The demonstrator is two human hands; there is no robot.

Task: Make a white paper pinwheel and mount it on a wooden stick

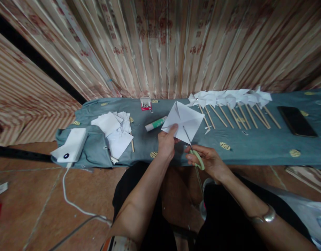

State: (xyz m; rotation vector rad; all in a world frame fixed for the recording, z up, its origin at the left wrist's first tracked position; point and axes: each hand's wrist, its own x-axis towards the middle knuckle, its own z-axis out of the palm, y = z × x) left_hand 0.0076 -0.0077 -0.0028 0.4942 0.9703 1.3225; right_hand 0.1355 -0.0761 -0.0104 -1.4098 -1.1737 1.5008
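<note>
My left hand (167, 143) pinches a white paper square (193, 122) by its near left part, thumb on top. The square is turned cornerwise, with a slit or crease running inward from its far corner. My right hand (208, 158) is closed around the light green handles of a pair of scissors (197, 158). The scissor blades lie at the paper's near right corner, pointing toward its middle. Whether they are cutting through at this instant is hard to tell. Just beyond my left hand lies a glue stick (155, 123) with a green label, partly behind the paper.
Paper pinwheels on wooden sticks (230, 99) lie in a row at the right, before a dark phone (297, 121). Loose paper pieces (120, 144) are piled left. A small red box of pins (146, 104) and a white corded device (74, 144) rest on the green cloth (173, 158).
</note>
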